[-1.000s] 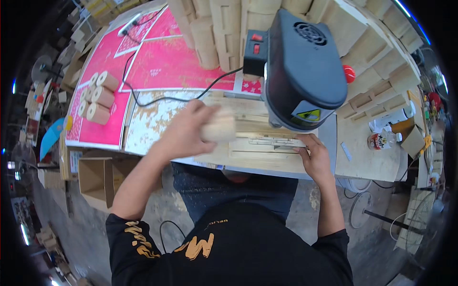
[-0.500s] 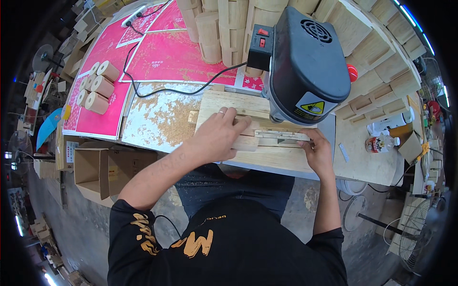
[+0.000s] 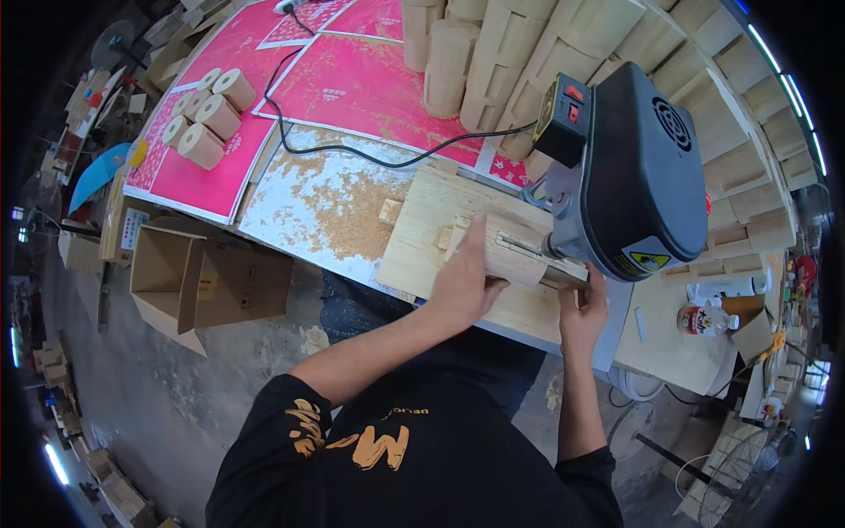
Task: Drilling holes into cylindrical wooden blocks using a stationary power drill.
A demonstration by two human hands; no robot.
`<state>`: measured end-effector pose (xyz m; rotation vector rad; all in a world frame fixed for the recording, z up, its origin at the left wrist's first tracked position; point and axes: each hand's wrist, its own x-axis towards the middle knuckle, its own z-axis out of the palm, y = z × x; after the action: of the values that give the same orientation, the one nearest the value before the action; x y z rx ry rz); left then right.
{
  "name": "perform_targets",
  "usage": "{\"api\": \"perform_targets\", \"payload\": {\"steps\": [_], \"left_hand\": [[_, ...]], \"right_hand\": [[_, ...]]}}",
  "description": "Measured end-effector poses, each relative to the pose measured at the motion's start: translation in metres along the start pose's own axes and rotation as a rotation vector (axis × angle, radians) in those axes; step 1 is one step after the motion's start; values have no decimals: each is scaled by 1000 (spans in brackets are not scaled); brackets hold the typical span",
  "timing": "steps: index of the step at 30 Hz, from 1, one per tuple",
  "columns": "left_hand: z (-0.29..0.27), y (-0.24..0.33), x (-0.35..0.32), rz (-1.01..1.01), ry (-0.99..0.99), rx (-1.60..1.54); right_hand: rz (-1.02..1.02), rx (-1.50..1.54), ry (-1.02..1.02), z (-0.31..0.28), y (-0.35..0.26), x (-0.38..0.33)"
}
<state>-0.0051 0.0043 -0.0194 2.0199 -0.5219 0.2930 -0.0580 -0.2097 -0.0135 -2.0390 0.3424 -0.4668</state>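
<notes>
A black machine (image 3: 647,172) stands before the right fingers (image 3: 597,283); room lies above the sawdust (image 3: 352,211).

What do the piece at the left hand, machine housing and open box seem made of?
Piece: likely bare wood, pale and matte. Machine housing: smooth, faintly glossy black; plastic or painted metal, can't tell. Open box: apparently cardboard, brown, matte, creased flaps.

The workbench (image 3: 275,207) (partly white) bears sawdust (image 3: 356,211), pink sheets (image 3: 348,88), a wooden board (image 3: 412,242).
</notes>
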Motion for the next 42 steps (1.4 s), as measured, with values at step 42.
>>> {"api": "perform_targets", "payload": {"steps": [42], "left_hand": [[-3,30,26,-121,-266,13]], "right_hand": [[-1167,-262,71,-35,-53,34]]}}
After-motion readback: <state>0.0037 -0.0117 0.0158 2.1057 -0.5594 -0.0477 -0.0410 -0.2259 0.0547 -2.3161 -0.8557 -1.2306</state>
